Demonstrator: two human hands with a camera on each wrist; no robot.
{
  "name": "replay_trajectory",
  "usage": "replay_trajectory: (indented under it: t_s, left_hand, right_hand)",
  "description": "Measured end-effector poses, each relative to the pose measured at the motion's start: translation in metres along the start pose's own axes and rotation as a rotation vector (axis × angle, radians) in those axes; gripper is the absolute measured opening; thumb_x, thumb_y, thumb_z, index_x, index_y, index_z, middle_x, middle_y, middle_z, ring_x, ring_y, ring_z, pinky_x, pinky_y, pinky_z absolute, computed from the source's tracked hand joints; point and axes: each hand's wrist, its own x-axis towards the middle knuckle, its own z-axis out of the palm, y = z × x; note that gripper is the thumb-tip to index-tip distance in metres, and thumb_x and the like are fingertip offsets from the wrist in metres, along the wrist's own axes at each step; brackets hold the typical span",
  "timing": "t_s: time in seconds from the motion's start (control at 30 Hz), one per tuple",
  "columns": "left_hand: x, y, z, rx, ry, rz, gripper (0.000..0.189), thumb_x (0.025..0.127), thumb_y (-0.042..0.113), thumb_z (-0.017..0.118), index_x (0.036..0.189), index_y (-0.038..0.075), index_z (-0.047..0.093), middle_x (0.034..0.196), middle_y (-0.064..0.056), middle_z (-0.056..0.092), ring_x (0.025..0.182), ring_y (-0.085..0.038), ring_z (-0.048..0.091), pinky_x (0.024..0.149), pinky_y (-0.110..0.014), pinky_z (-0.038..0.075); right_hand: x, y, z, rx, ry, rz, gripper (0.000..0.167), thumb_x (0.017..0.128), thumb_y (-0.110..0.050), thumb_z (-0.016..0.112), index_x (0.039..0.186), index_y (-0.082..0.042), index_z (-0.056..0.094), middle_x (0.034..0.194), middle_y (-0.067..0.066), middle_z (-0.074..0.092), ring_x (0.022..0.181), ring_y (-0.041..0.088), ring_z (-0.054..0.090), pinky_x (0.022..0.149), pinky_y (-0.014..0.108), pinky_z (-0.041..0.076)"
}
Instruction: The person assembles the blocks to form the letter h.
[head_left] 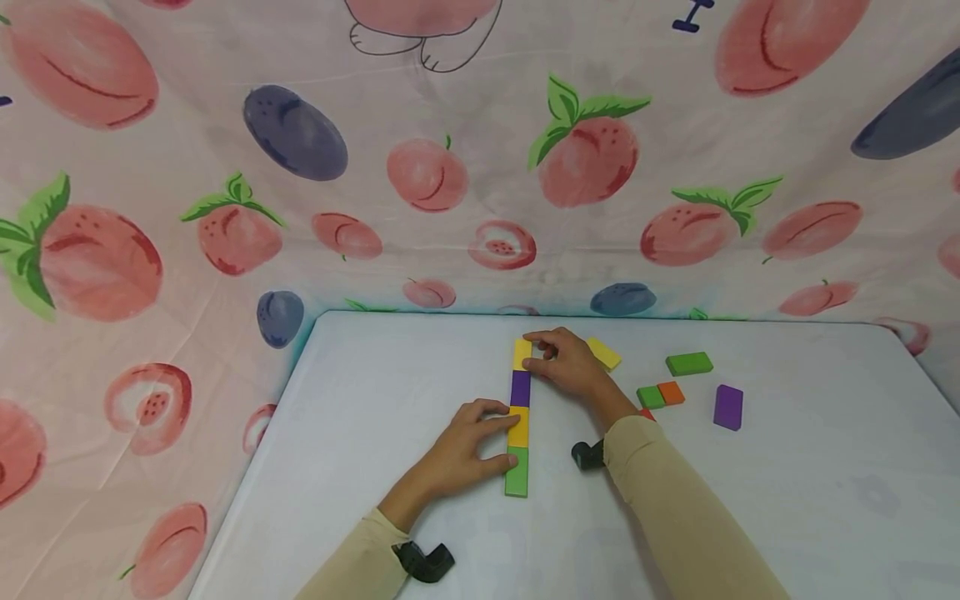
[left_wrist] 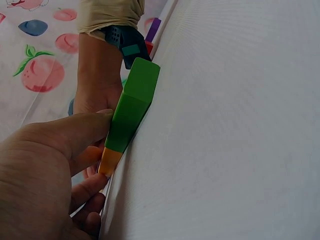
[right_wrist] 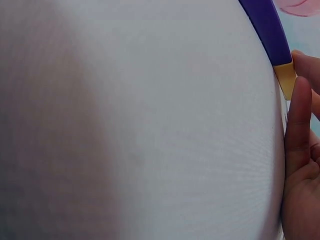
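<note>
Four coloured rectangular blocks lie end to end in a straight row on the white table: a green block (head_left: 517, 473) nearest, then a yellow block (head_left: 519, 429), a purple block (head_left: 521, 388) and a far yellow block (head_left: 521, 357). My left hand (head_left: 459, 452) lies along the row's left side, its thumb touching the green block and fingertips touching the nearer yellow block. At the far end, my right hand (head_left: 572, 364) touches the far yellow block with index finger and thumb. In the right wrist view, both these digits meet that yellow block (right_wrist: 286, 80).
Loose blocks lie right of the row: a yellow block (head_left: 603, 353), a green block (head_left: 689, 363), a small green block (head_left: 650, 397) against an orange block (head_left: 671, 392), a purple block (head_left: 728, 407), and a red block (head_left: 647, 414) partly hidden by the right arm. Fruit-patterned cloth (head_left: 480, 108) hangs behind.
</note>
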Motion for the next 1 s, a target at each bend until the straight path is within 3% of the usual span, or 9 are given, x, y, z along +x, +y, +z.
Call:
replay_trajectory:
  t_s: [1.0]
  left_hand:
    - [0.0004,-0.0014,0.0006,-0.009,0.003,-0.005,0.054,0.092,0.038,0.073,0.143,0.022,0.062,0.149,0.003,0.049,0.141,-0.020,0.039,0.118,-0.047,0.038]
  right_hand:
    - [-0.0012,-0.0041,-0.0012,-0.009,-0.008,-0.004,0.050,0.093,-0.032,0.076,0.139,-0.019,0.065,0.112,0.007,0.061,0.098,0.022,0.056,0.088,0.036,0.050]
